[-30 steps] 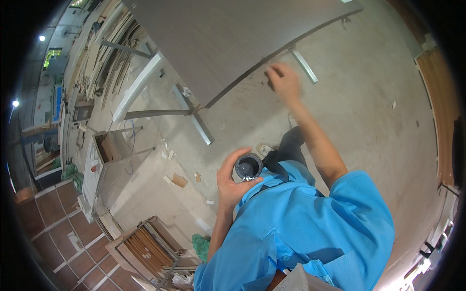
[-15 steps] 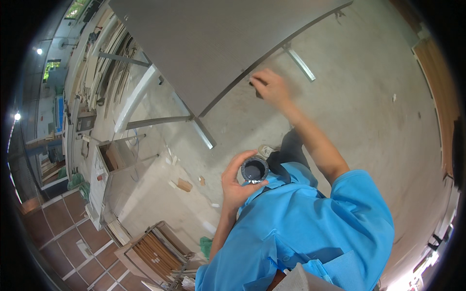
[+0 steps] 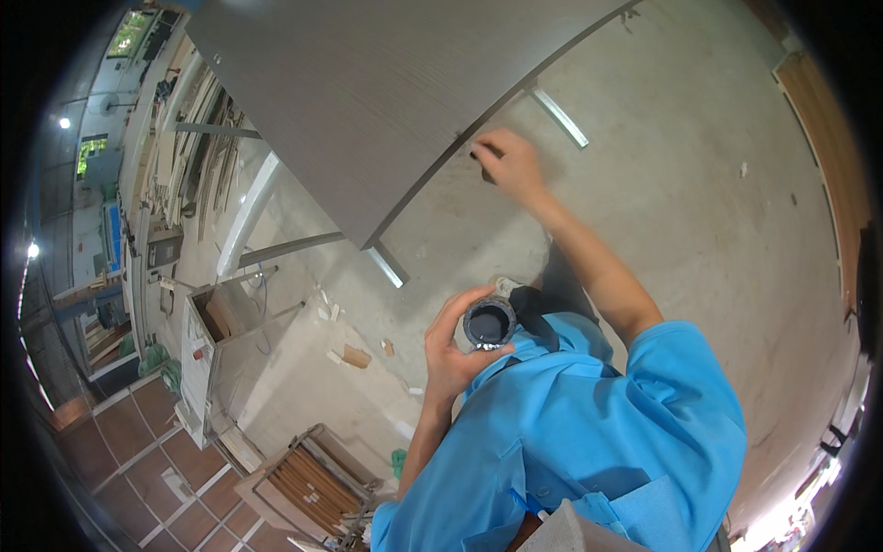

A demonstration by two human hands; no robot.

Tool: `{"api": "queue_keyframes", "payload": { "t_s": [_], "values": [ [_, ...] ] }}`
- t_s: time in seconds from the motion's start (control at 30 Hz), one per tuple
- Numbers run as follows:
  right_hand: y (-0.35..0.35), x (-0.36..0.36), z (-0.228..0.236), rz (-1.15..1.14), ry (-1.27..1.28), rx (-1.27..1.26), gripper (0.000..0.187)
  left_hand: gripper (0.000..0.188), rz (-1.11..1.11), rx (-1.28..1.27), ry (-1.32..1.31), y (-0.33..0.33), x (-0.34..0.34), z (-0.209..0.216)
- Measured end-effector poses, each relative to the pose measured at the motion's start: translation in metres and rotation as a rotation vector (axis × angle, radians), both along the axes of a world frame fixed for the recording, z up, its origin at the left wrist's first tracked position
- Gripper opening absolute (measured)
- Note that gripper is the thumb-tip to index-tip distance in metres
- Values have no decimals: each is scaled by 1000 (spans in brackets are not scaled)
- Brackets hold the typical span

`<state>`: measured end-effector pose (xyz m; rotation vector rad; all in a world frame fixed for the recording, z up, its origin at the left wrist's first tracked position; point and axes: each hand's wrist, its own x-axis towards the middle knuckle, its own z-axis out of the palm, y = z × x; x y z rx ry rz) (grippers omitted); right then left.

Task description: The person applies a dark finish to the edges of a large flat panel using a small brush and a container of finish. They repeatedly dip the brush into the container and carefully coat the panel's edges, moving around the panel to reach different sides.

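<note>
My left hand (image 3: pixel 452 354) is wrapped around a small round can (image 3: pixel 489 324), held upright in front of my body. Dark grey liquid that looks like paint shows inside, and the rim is smeared. My right hand (image 3: pixel 511 164) is closed in a pinch on a small dark piece (image 3: pixel 488 175), mostly hidden by the fingers; its kind cannot be made out. That hand is beside the long edge of a large dark grey panel (image 3: pixel 359 101) with a wood-grain face. Whether the piece touches the edge I cannot tell.
Metal legs (image 3: pixel 248 213) support the panel; one metal bar (image 3: pixel 559 118) juts out under its edge. To the left stand a box-like cart (image 3: pixel 216 317) and stacked strips (image 3: pixel 198 152). A rack of brown boards (image 3: pixel 308 478) is at lower left. Scraps (image 3: pixel 354 356) lie on the floor.
The panel has shifted slightly left and down in the picture. My right hand remains by its edge and looks less blurred. The can is still in my left hand, slightly farther right.
</note>
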<state>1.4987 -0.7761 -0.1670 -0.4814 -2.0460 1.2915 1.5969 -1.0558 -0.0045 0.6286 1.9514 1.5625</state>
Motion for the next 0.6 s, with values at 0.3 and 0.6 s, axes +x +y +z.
{"api": "queue_keyframes", "payload": {
  "t_s": [0.3, 0.6],
  "values": [
    [9, 5, 7, 40, -58, -18, 21, 87, 11, -34, 7, 38, -7, 10],
    [46, 1, 5, -116, -59, -250, 20, 88, 33, -29, 18, 63, -10, 14]
  ]
}}
